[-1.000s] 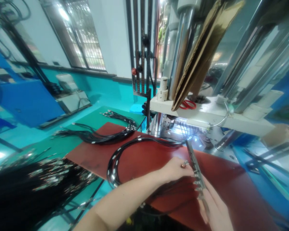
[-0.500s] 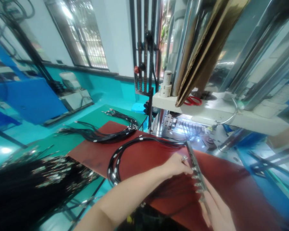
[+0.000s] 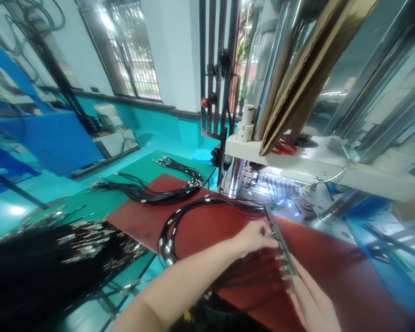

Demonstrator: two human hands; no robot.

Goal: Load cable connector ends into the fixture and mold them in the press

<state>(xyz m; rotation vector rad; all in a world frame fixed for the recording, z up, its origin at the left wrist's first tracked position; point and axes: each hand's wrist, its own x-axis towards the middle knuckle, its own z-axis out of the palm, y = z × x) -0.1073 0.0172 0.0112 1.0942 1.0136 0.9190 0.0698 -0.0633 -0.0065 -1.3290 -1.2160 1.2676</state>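
A narrow metal bar (image 3: 279, 240) slants over the red-brown board, with a row of small metal cable ends (image 3: 284, 267) along its left side. My right hand (image 3: 313, 295) grips the lower end of this bar, fingers partly hidden beneath it. At the bar's upper half, my left hand (image 3: 252, 237) pinches a cable end against the left side; the fingertips cover most of it. Thin black cables trail leftward from the bar, blurred under my left forearm. A looped bundle of black cables (image 3: 173, 221) with white tags lies beyond that forearm.
The red-brown board (image 3: 200, 230) overlaps a green tabletop (image 3: 148, 166). Another black cable bundle (image 3: 159, 197) lies across both. A large cable heap (image 3: 72, 263) fills the lower left. A press with a white plate (image 3: 318, 161), cardboard (image 3: 297, 78) and red-handled scissors (image 3: 285, 147) stands behind the bar.
The view has shifted slightly, so the surroundings sit a little further right. My left fingers have moved slightly at the bar, and my right hand keeps its grip.
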